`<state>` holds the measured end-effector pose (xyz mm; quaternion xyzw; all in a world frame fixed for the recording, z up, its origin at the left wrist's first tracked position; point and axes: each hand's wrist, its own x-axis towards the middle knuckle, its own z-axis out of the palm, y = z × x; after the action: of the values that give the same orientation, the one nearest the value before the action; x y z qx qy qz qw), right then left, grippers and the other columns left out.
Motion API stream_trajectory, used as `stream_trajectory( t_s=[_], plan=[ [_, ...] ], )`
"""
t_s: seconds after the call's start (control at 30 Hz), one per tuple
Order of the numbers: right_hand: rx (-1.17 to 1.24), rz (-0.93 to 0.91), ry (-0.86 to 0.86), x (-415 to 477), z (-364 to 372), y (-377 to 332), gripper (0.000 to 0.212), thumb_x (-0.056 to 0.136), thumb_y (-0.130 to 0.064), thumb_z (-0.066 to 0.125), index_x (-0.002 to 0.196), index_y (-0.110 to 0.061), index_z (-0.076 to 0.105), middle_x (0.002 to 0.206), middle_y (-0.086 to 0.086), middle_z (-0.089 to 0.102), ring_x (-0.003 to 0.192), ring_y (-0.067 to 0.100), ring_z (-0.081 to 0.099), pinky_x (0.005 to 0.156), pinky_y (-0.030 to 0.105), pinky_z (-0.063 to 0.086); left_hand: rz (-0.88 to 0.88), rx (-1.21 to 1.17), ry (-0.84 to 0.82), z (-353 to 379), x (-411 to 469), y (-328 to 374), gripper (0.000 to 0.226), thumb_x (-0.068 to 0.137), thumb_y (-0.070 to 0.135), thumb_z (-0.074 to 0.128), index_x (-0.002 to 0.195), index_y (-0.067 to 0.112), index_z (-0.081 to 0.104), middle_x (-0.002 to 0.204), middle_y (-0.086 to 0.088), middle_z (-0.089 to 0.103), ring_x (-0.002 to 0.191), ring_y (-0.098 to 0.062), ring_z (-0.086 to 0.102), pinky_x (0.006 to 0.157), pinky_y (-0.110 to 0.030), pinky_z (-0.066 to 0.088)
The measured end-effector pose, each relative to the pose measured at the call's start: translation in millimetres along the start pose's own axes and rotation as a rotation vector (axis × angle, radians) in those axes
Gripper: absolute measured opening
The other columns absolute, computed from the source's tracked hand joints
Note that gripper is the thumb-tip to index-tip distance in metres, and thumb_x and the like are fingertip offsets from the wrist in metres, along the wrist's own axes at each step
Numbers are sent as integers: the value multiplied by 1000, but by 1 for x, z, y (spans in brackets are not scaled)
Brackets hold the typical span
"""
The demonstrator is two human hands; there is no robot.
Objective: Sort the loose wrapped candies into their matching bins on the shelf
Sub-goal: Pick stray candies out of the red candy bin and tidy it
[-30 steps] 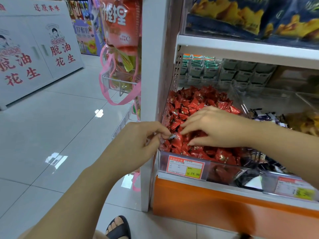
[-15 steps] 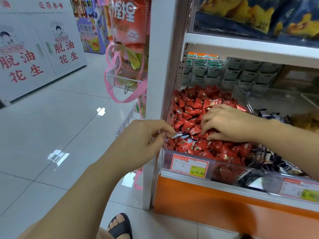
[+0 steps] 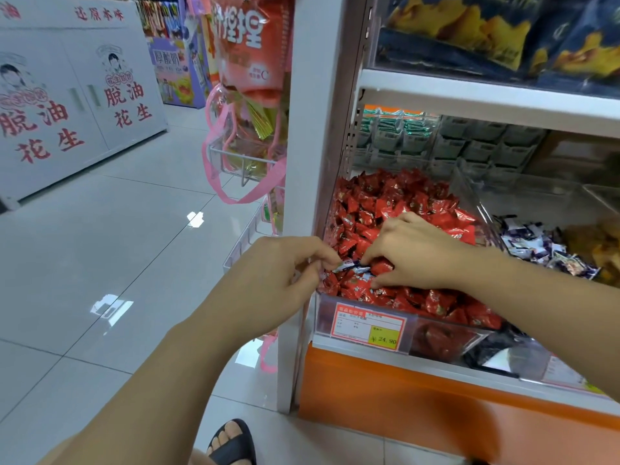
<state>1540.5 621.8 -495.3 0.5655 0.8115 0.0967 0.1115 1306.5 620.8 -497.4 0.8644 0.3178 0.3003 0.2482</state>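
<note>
Left hand: the left hand [image 3: 281, 276] is at the front left corner of the clear bin [image 3: 446, 337]. Its thumb and first finger pinch one end of a blue-and-white candy [image 3: 345, 265].
Right hand: the right hand [image 3: 419, 253] lies palm down over the red candies [image 3: 396, 203] with curled fingers. Its fingertips are at the dark end of the same candy. I cannot tell if they really grip it.
Candy position: it is between the two hands, just above the red pile, near the front wall of the bin.
Red bin: it is heaped with red candies, and a price tag [image 3: 367, 325] is on its front.
Next bin: to the right, behind a clear divider [image 3: 469, 196], lie purple-and-white candies [image 3: 533, 243], well apart from the hands.
Shelf post: the white post [image 3: 312, 129] stands just beside the left hand.
Floor: a foot in a black sandal [image 3: 231, 444] is on the tiles below.
</note>
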Motion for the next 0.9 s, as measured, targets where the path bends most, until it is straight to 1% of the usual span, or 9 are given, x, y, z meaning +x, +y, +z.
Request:
stream_trajectory(
  t_s=[0.07,0.17,0.23,0.3,0.43,0.53,0.67,0.8,0.9],
  plan=[
    [-37,52,-29,4,2,-2,53,81,-63,55,128,-38,53,109,-8,61,110,14,43,96,31,25,-3,4,-3,0,0,0,27,91,10,52,99,29,70,76,36,54,77,15,55,70,1,37],
    [-43,88,-70,9,2,-3,61,79,-62,58,134,-40,45,108,-5,59,111,16,40,95,33,24,1,6,-3,0,0,-1,27,91,10,53,99,28,71,75,37,53,77,16,55,69,2,37],
    [-19,103,-102,12,2,-4,66,77,-62,61,136,-40,42,109,-5,57,111,16,39,95,34,23,2,1,-2,0,0,-1,27,91,10,53,99,28,71,73,35,54,77,15,55,70,1,37],
    [45,133,-149,12,3,-5,68,75,-61,64,135,-40,43,108,-5,55,112,16,36,97,35,20,0,-6,1,0,0,0,27,91,10,53,100,28,71,72,36,53,77,16,54,70,1,37],
    [72,128,-161,13,7,-8,58,75,-55,65,128,-35,51,104,-5,59,100,14,30,98,39,19,0,-15,4,0,-1,0,28,90,9,53,98,29,71,73,36,55,77,15,55,70,1,37],
    [96,129,-118,14,7,-9,49,76,-54,65,120,-33,57,104,-4,58,105,16,35,97,39,19,-1,-15,0,0,-1,1,28,90,9,53,98,29,71,76,35,56,79,14,55,71,0,37],
    [158,146,-30,11,8,-7,36,76,-57,64,107,-37,63,101,-10,58,107,14,38,99,37,17,2,-1,-7,-1,0,0,28,91,10,53,99,30,71,78,35,56,80,15,55,72,1,37],
    [201,158,14,7,3,-5,34,76,-60,64,102,-40,66,102,-13,59,108,12,38,105,39,14,1,2,-8,-1,0,0,28,91,9,53,99,29,71,78,35,56,81,14,55,73,0,38],
    [239,165,64,2,-1,-3,31,76,-60,63,100,-40,67,104,-15,56,109,12,37,107,40,11,-3,-1,-9,-1,0,0,28,91,9,53,99,29,71,73,36,55,81,14,56,72,0,38]
  ],
)
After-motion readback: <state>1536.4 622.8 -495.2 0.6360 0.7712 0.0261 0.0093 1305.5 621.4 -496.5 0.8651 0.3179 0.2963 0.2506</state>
